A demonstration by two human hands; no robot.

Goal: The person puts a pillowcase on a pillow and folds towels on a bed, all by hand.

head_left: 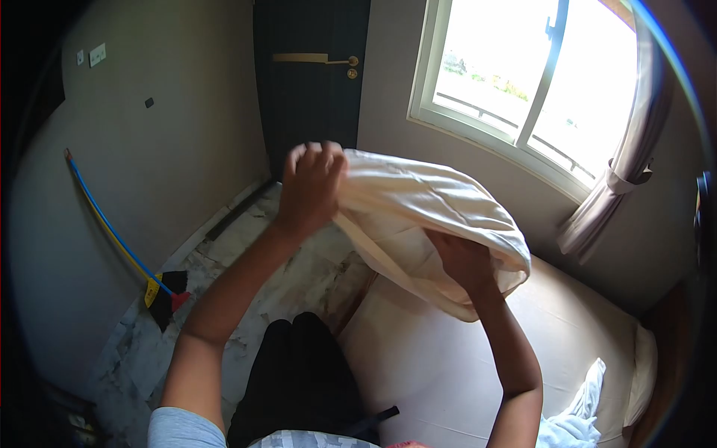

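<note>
Nearest to us, below our raised arms, were our dark trousers (299, 373), and beyond them we had the cream cloth (441, 187) up in the air, over the near part of the bed (441, 366) and the marble floor (291, 246). Our left hand (308, 187) had its fingers curled over one end of the cloth, pinching the edge. Our right hand (464, 261) was inside the open mouth, with the fabric looped around it; whether its fingertips gripped anything we could not tell. We judged the handling of this cloth to be only partway along: the mouth was open and one end was secured, but the fabric hung in folds, neither flattened, folded nor laid down, and we saw nothing filling it. The bed beneath already had a pale cover over it, mostly smooth, with slight creases. A pale blue cloth (571, 429) lay bunched on it to our right, neither spread nor folded. Farther out, the broom (170, 291) stood against the left wall with its bristles down on the floor, out of our hands. Beyond were the tied curtain (635, 157), the bright window (515, 82) and the closed dark door (310, 112).
</note>
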